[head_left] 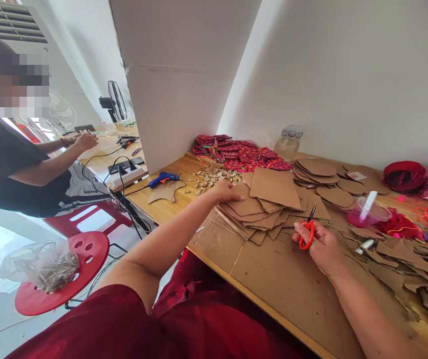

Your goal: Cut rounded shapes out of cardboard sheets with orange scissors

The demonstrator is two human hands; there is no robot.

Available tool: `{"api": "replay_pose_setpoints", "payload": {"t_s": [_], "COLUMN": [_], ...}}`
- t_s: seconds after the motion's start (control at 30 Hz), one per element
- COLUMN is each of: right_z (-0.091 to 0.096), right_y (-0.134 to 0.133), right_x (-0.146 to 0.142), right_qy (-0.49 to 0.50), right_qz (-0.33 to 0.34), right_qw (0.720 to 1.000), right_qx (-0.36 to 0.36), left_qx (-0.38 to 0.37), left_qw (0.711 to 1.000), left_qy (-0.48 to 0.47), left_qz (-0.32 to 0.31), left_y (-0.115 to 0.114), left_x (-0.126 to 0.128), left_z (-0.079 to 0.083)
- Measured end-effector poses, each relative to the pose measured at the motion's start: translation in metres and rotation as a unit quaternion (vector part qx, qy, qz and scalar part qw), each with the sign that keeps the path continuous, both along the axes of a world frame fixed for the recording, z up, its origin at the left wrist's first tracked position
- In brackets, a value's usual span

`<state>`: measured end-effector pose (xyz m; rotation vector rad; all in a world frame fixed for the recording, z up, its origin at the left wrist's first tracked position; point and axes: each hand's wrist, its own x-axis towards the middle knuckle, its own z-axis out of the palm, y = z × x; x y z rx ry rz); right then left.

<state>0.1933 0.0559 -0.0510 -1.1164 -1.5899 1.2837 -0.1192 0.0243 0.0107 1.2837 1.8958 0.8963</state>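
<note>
My left hand [227,191] is at the left side of a pile of cut cardboard pieces, its thumb on top of a brown cardboard piece [244,203] and its other fingers partly hidden. A squarer cardboard sheet [275,188] lies on the pile just right of it. My right hand [321,244] holds scissors [307,236] by their red handles, the dark blades pointing up and away and looking closed. Both hands are apart, over a large flat cardboard sheet [274,279] that covers the front of the wooden table.
Behind the pile lie tan chips [214,177], red woven pieces [240,152] and a blue glue gun [164,179]. Round cardboard discs [317,169], a pink cup [374,215] and cardboard scraps [423,274] lie right. A co-worker [15,164] sits left beyond a red stool [90,249].
</note>
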Motion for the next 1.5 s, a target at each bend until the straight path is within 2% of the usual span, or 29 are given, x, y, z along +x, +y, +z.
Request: {"api": "replay_pose_setpoints", "payload": {"t_s": [0.13, 0.23, 0.33, 0.5, 0.63, 0.77, 0.87, 1.0, 1.17, 1.33, 1.5], "right_z": [0.001, 0.001, 0.001, 0.003, 0.006, 0.007, 0.007, 0.007, 0.010, 0.013, 0.013], "right_y": [0.000, 0.000, 0.000, -0.002, -0.005, -0.007, -0.007, -0.008, -0.010, -0.011, -0.011], "right_x": [0.000, 0.000, 0.001, 0.000, -0.001, -0.002, -0.003, -0.004, -0.005, -0.005, -0.006], "right_qy": [-0.005, -0.009, -0.012, -0.015, -0.012, -0.005, -0.001, 0.002, 0.004, 0.008, 0.007], "right_qz": [0.001, 0.004, 0.006, 0.011, 0.016, 0.022, 0.025, 0.033, 0.038, 0.039, 0.041], "right_qw": [1.000, 1.000, 1.000, 1.000, 1.000, 1.000, 1.000, 0.999, 0.999, 0.999, 0.999], "right_qx": [-0.003, -0.005, -0.002, 0.007, 0.013, 0.017, 0.018, 0.019, 0.018, 0.019, 0.023], "left_qx": [-0.076, -0.095, -0.092, -0.035, 0.037, 0.110, 0.132, 0.153, 0.168, 0.159, 0.139], "left_qw": [0.995, 0.992, 0.992, 0.998, 0.999, 0.994, 0.991, 0.988, 0.984, 0.981, 0.980], "left_qy": [-0.062, -0.086, -0.087, -0.052, -0.020, 0.002, -0.003, -0.006, 0.039, 0.114, 0.141], "left_qz": [-0.026, -0.018, -0.002, 0.002, -0.006, 0.013, 0.014, -0.013, -0.040, -0.018, -0.017], "left_y": [0.012, 0.022, 0.028, 0.021, 0.004, -0.016, -0.025, -0.025, -0.021, -0.030, -0.034], "left_x": [0.000, -0.002, -0.004, -0.003, -0.004, -0.006, -0.006, 0.001, 0.007, 0.012, 0.022], "left_z": [0.017, 0.025, 0.025, 0.017, 0.005, -0.012, -0.025, -0.036, -0.037, -0.034, -0.034]}}
